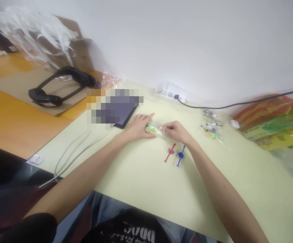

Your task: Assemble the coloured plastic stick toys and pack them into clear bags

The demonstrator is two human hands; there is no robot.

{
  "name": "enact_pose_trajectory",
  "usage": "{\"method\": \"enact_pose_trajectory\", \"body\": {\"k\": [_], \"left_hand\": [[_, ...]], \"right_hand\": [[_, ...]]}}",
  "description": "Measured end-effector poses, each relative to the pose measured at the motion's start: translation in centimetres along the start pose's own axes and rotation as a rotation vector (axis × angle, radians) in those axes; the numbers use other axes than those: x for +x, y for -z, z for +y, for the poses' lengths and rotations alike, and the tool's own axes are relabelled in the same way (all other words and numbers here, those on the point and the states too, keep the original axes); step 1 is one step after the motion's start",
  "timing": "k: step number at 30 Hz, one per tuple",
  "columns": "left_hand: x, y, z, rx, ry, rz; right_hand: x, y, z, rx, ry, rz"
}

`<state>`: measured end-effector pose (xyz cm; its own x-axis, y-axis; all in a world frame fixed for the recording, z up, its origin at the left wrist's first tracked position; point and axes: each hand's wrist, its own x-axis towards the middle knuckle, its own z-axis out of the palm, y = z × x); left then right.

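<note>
A small clear plastic packet (153,129) with green and yellow contents stretches between my hands over the pale table. My left hand (138,128) holds its left end between thumb and curled fingers, with one finger pointing outward. At the right end, my right hand (176,131) pinches the plastic with fingertips pressed together. Nearer me lie a red arrow-shaped stick (171,150) with a pinkish-red piece at its middle and a blue arrow-shaped stick (180,155) with a round blue disc. What exactly is inside the packet is too blurred to tell.
A dark tablet (126,114), partly pixelated, lies beyond my left hand. Several small packets (211,125) lie to the right, before colourful plastic bags (275,121). A power strip (170,92) with a black cable stands by the wall. White cables (72,158) cross the left edge.
</note>
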<state>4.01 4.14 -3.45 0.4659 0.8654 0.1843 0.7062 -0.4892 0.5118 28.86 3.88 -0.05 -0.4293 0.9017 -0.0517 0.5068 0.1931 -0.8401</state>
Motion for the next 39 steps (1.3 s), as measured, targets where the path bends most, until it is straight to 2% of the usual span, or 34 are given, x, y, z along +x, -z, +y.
{"method": "enact_pose_trajectory", "body": {"k": [4, 7, 11, 14, 16, 19, 23, 26, 29, 33, 35, 39], "left_hand": [[0.0, 0.2, 0.3, -0.002, 0.012, -0.006], [0.0, 0.3, 0.4, -0.009, 0.02, -0.011], [0.0, 0.2, 0.2, -0.002, 0.004, -0.01], [0.1, 0.0, 0.0, 0.002, 0.004, 0.003], [0.1, 0.0, -0.1, -0.001, 0.003, 0.007], [0.0, 0.1, 0.1, -0.004, 0.005, 0.001], [0.0, 0.3, 0.4, -0.014, 0.02, -0.002], [0.0, 0.3, 0.5, -0.019, 0.022, -0.001], [0.0, 0.3, 0.5, -0.017, 0.015, -0.002], [0.0, 0.2, 0.5, -0.024, 0.003, 0.008], [0.0, 0.2, 0.4, -0.029, 0.008, 0.006], [0.0, 0.2, 0.3, -0.031, 0.009, 0.002]], "right_hand": [[-2.6, 2.8, -0.8, -0.037, -0.088, 0.129], [-6.0, 3.9, -1.3, -0.223, -0.134, 0.234], [-10.4, 2.2, -1.7, -0.434, -0.14, 0.255], [-11.8, -0.2, -2.0, -0.578, -0.058, 0.259], [-11.7, -1.6, -2.2, -0.654, -0.036, 0.225], [-10.8, -3.1, -2.7, -0.731, -0.08, 0.145], [-10.0, -3.8, -3.4, -0.735, -0.091, 0.088], [-9.9, -3.2, -3.6, -0.616, -0.065, 0.158], [-9.7, -1.8, -3.0, -0.365, -0.026, 0.24], [-8.7, 0.0, -1.3, -0.083, -0.015, 0.27], [-7.9, 0.8, -0.6, -0.057, -0.01, 0.269], [-5.9, 1.7, 0.0, -0.176, 0.074, 0.195]]}}
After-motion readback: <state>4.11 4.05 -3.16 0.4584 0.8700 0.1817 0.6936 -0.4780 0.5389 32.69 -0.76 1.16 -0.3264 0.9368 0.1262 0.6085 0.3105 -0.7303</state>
